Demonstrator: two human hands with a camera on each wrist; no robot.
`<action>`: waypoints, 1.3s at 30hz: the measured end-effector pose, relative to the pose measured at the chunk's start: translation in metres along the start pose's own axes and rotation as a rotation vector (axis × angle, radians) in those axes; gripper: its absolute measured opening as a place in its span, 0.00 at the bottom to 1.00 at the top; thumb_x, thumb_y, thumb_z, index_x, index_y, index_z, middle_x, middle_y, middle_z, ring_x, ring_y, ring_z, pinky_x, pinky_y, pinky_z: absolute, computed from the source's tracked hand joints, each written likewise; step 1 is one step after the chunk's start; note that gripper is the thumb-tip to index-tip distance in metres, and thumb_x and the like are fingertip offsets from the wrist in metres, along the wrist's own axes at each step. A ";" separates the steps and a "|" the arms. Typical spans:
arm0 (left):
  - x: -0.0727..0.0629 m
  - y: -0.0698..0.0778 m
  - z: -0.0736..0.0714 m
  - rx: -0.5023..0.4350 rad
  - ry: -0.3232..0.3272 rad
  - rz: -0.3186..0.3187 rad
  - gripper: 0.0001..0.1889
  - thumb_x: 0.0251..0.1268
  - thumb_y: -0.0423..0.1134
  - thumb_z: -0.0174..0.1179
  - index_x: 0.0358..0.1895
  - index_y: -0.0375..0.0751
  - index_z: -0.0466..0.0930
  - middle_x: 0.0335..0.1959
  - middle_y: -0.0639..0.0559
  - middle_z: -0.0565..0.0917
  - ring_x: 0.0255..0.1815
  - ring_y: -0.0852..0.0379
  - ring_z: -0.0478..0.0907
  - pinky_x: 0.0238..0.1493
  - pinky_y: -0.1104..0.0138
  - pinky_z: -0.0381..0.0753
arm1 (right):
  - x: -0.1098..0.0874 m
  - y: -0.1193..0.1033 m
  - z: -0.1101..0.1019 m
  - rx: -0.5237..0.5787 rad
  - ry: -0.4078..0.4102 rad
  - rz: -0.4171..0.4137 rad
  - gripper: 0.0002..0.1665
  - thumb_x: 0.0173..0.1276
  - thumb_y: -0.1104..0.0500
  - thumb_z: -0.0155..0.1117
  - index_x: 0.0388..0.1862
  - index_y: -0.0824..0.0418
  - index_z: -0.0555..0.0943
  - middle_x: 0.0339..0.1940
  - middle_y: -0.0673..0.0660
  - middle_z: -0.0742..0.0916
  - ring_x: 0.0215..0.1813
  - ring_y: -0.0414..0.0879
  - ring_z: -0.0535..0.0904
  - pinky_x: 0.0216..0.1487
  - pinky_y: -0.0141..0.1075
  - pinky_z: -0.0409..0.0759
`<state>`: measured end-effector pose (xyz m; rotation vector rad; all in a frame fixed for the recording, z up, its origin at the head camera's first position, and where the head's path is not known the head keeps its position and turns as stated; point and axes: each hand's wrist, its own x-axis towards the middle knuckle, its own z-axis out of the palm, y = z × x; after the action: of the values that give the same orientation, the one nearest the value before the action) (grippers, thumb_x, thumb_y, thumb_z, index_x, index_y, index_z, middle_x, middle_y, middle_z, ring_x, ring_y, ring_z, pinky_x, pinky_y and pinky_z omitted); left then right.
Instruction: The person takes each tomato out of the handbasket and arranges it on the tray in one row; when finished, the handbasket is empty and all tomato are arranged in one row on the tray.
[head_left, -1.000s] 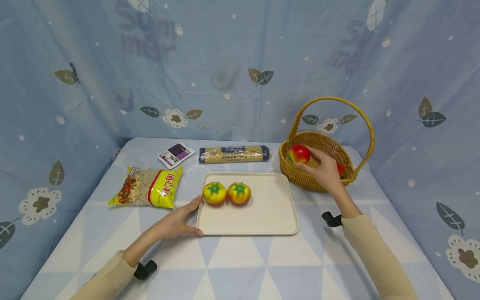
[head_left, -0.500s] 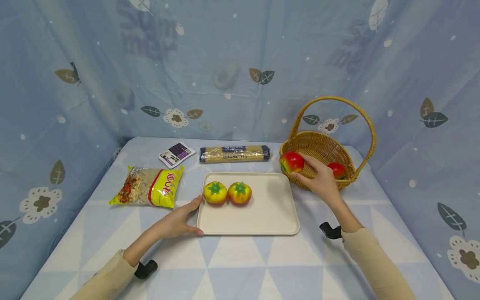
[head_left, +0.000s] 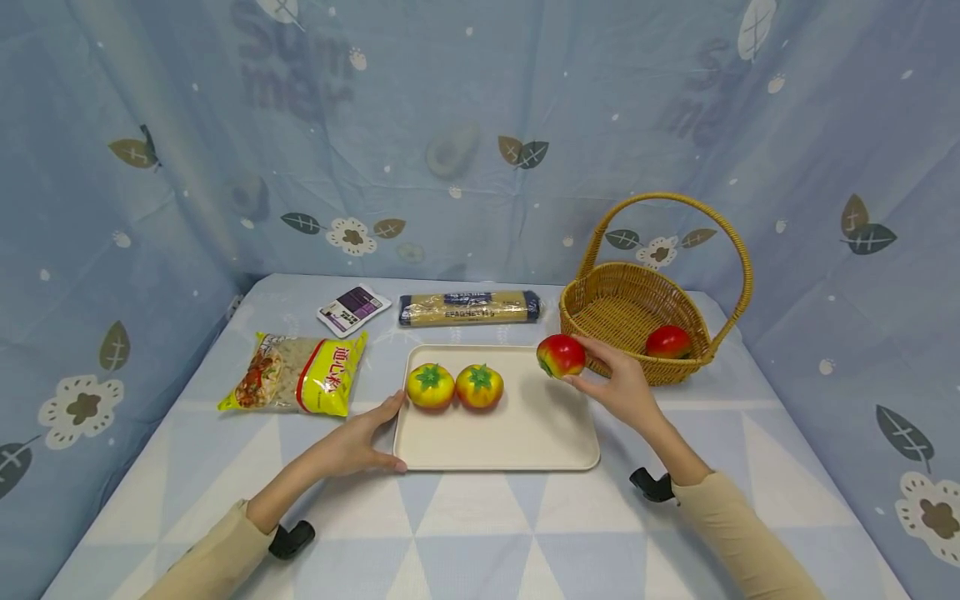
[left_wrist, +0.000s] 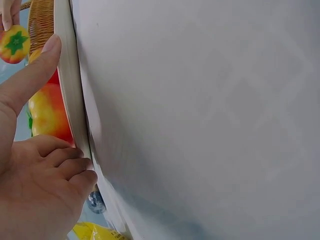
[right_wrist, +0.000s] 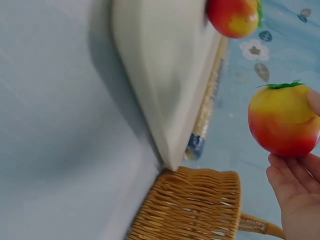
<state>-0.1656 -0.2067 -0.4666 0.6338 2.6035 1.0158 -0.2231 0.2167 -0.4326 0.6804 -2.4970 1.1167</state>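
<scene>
My right hand (head_left: 617,385) pinches a red and yellow tomato (head_left: 561,356) between thumb and fingers, above the right back part of the cream tray (head_left: 525,442). The right wrist view shows this tomato's (right_wrist: 284,120) green leafy top and my fingertips beneath it. With fingers and thumb spread, my left hand (head_left: 352,442) holds the tray's left side near its front corner; in the left wrist view its fingers (left_wrist: 72,167) bend against the rim. Two yellow-orange tomatoes, one at the left (head_left: 430,387) and one beside it (head_left: 479,387), sit on the tray.
A wicker basket (head_left: 600,342) with a tall handle stands at the back right, a red tomato (head_left: 668,342) inside. Behind the tray lies a spaghetti packet (head_left: 469,308). To the left are a yellow pasta bag (head_left: 292,373) and a small white-purple pouch (head_left: 352,311).
My right hand has carried the tomato left and forward, out from over the basket to above the tray. The tomato left in the basket shows more fully. My left hand stays put.
</scene>
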 end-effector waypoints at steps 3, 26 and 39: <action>0.000 0.000 0.000 0.004 0.002 0.000 0.59 0.45 0.52 0.75 0.76 0.34 0.47 0.75 0.35 0.51 0.74 0.38 0.51 0.71 0.47 0.54 | -0.003 0.004 0.006 0.032 -0.033 0.019 0.36 0.54 0.62 0.77 0.63 0.64 0.76 0.60 0.62 0.81 0.57 0.55 0.80 0.54 0.48 0.80; 0.000 -0.002 0.001 0.009 0.004 0.007 0.59 0.46 0.53 0.75 0.76 0.34 0.47 0.75 0.34 0.51 0.74 0.38 0.50 0.71 0.47 0.54 | -0.010 0.014 0.034 0.110 -0.259 0.101 0.35 0.60 0.57 0.73 0.64 0.69 0.74 0.59 0.65 0.80 0.60 0.59 0.77 0.59 0.44 0.77; 0.001 -0.002 0.001 0.014 -0.001 0.000 0.59 0.46 0.54 0.74 0.76 0.34 0.47 0.75 0.35 0.51 0.74 0.38 0.50 0.71 0.47 0.54 | -0.006 0.013 0.027 -0.024 -0.219 0.023 0.39 0.64 0.54 0.70 0.71 0.62 0.67 0.70 0.62 0.71 0.69 0.59 0.67 0.66 0.54 0.69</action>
<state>-0.1665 -0.2074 -0.4690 0.6370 2.6125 0.9974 -0.2277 0.2057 -0.4604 0.8089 -2.7015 1.0692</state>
